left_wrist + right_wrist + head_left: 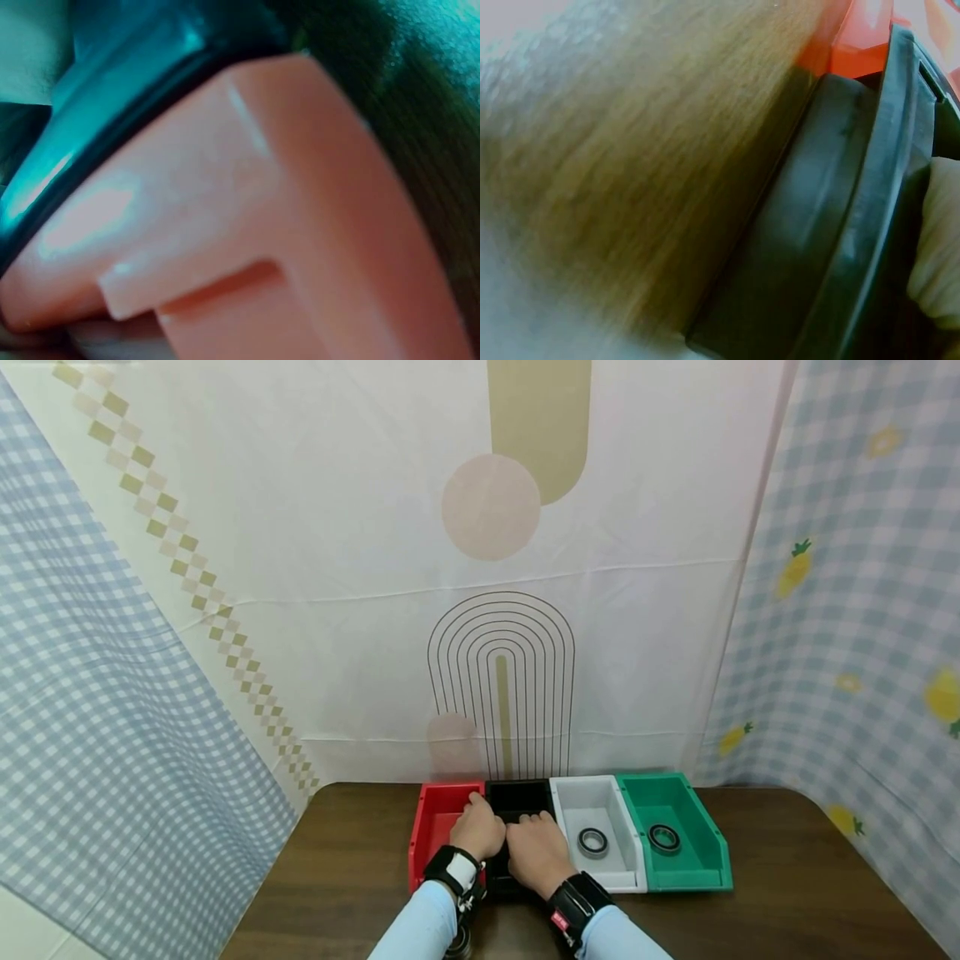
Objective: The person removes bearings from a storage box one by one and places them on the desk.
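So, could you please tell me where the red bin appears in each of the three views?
Head: the red bin is the leftmost in the row, below the picture's centre.
Left wrist: it fills the centre and lower part, looking pinkish and blurred.
Right wrist: only a part of it, in the top right corner.
Shared landmark: the black bin, directly beside it, though bluish in the left wrist view.

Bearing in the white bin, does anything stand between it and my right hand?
Yes: the left wall of the white bin stands between your right hand and the bearing; nothing visible covers the bearing.
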Tool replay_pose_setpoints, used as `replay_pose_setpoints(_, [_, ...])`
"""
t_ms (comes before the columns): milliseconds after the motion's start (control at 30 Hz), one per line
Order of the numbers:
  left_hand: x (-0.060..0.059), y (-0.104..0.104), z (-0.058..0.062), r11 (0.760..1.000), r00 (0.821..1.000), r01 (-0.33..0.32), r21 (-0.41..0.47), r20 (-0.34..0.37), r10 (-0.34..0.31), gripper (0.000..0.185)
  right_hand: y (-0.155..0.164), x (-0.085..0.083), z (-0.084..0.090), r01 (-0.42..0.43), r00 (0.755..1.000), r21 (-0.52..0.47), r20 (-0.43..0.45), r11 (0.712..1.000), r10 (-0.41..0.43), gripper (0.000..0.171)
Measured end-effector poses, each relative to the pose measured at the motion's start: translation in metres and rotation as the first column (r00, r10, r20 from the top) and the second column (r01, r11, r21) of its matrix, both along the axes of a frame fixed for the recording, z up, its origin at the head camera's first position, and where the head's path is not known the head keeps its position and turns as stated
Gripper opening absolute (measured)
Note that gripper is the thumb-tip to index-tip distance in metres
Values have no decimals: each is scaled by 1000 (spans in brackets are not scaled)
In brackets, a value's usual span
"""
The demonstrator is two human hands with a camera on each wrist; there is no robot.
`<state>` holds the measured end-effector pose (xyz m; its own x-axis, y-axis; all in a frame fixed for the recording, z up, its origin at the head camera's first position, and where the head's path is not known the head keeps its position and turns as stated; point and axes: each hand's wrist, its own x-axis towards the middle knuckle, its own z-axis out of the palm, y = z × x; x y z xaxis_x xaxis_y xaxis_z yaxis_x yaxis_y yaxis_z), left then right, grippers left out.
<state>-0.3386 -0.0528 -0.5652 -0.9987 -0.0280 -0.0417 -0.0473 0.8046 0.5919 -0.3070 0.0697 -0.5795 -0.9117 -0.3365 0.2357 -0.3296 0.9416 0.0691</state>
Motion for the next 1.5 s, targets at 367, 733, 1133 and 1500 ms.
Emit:
replay_pose_setpoints(367, [0,-1,0,1000,1000,-3,8,1,3,65,0,1,0,-3,1000,2,-11,1000,3,10])
replay_pose_setpoints(733, [0,2,3,999,1000,9,37,0,-9,68,4,3,0,-8,999,-43,-36,999,7,5])
replay_pose_setpoints(1133, [-4,-4,-5,998,1000,-5,62,-8,6,70,5,8,5,-98,993,-63,-78,993,93,4])
replay_pose_setpoints(1500, [2,-2,0,995,1000,10,102,-18,-8,68,17,37,20,-126,992,-235,-29,964,123,34])
